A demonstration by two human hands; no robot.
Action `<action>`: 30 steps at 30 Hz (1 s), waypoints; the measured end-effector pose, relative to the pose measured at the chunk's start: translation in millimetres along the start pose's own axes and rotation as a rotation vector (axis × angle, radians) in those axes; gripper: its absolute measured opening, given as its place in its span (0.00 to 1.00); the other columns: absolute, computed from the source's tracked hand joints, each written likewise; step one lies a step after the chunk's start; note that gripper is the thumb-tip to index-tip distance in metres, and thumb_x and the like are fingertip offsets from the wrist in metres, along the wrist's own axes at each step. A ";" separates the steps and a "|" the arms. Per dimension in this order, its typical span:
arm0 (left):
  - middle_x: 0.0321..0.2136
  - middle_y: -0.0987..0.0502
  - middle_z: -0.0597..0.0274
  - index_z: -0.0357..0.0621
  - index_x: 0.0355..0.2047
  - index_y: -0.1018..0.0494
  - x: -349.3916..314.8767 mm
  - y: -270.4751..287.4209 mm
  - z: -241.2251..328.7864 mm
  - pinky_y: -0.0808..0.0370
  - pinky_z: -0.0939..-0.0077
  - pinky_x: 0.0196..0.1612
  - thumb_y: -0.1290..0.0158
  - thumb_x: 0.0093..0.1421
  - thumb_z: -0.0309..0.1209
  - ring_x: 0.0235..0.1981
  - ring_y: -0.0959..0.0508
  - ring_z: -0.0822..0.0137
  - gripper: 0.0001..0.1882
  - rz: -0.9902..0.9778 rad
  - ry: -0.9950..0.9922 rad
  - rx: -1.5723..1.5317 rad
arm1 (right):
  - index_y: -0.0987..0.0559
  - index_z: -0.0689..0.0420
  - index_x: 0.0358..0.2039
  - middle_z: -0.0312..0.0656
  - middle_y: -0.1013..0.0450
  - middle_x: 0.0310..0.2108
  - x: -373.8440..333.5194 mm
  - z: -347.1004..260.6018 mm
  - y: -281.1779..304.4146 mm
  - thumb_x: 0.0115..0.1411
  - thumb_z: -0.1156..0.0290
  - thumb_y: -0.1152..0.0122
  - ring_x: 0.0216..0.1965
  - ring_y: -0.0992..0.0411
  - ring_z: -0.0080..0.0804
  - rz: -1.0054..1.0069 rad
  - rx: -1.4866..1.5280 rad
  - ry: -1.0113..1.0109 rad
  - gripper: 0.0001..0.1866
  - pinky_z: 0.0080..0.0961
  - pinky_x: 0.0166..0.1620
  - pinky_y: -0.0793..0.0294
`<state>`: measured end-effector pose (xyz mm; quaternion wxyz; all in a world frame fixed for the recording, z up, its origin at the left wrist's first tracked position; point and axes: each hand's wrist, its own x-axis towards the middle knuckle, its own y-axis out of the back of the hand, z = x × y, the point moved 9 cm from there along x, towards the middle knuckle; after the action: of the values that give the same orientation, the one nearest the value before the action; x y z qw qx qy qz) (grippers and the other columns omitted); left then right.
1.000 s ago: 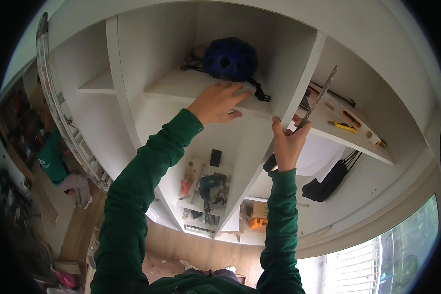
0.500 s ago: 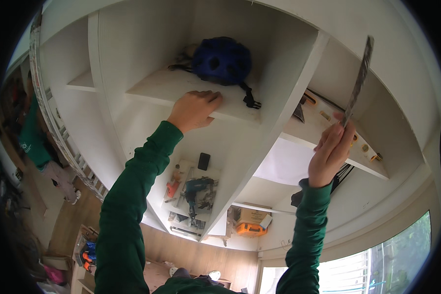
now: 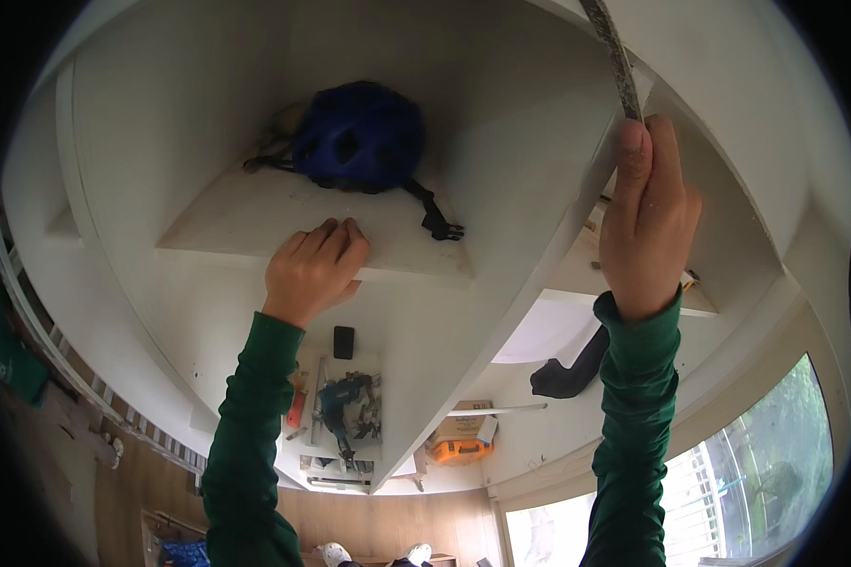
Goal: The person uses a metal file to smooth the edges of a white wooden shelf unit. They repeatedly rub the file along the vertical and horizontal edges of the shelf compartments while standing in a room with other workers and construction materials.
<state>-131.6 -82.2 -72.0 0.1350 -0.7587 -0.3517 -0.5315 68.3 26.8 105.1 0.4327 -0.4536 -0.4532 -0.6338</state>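
My left hand point(image 3: 314, 269) grips the front edge of a white shelf point(image 3: 227, 215), fingers curled over its top and thumb below. Behind it on that shelf rests a blue bike helmet point(image 3: 361, 137), its black strap and buckle point(image 3: 435, 219) lying toward the shelf's front right. My right hand point(image 3: 648, 213) is raised beside the cabinet's right upright panel, closed around a long, narrow, dark speckled strip point(image 3: 615, 61). The strip points up and away, and its far end leaves the top of the picture. Its lower end is hidden in the hand.
Below are a phone-like black object point(image 3: 344, 342) and a teal power drill point(image 3: 336, 402) on lower shelves. An orange case point(image 3: 461, 451) sits further down. A right-hand shelf point(image 3: 577, 265) is partly hidden by my arm. A ladder point(image 3: 147, 430) and another person's green clothing point(image 3: 17, 364) are at left.
My right hand has risen, and the strip now tilts up to the left. My left hand still grips the shelf edge. The view has shifted, moving the helmet leftward in the picture.
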 end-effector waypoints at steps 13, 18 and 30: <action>0.27 0.21 0.71 0.48 0.34 0.25 3.2 4.9 4.0 0.29 0.82 0.33 0.47 0.45 0.28 0.34 0.19 0.74 0.13 0.083 -0.038 0.061 | 0.32 0.60 0.31 0.42 0.39 0.13 -15.0 9.0 -8.6 0.75 0.62 0.59 0.12 0.42 0.32 -0.013 -0.114 -0.023 0.18 0.26 0.18 0.43; 0.27 0.20 0.71 0.48 0.34 0.25 1.3 4.4 4.4 0.30 0.82 0.33 0.47 0.47 0.27 0.33 0.19 0.74 0.11 0.090 -0.039 0.060 | 0.32 0.59 0.30 0.41 0.40 0.13 -11.1 1.1 -2.1 0.75 0.61 0.60 0.11 0.43 0.30 0.045 -0.053 0.043 0.18 0.26 0.18 0.45; 0.28 0.20 0.69 0.47 0.36 0.24 0.7 2.2 4.3 0.29 0.81 0.32 0.45 0.44 0.28 0.33 0.18 0.73 0.15 0.099 -0.043 0.057 | 0.33 0.58 0.29 0.45 0.41 0.11 -12.8 15.2 -0.6 0.72 0.65 0.51 0.10 0.39 0.46 0.062 -0.154 -0.059 0.14 0.32 0.16 0.42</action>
<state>-126.9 -81.1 -72.7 0.1753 -0.7822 -0.3316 -0.4975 73.3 43.4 95.3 0.4024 -0.5176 -0.4015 -0.6395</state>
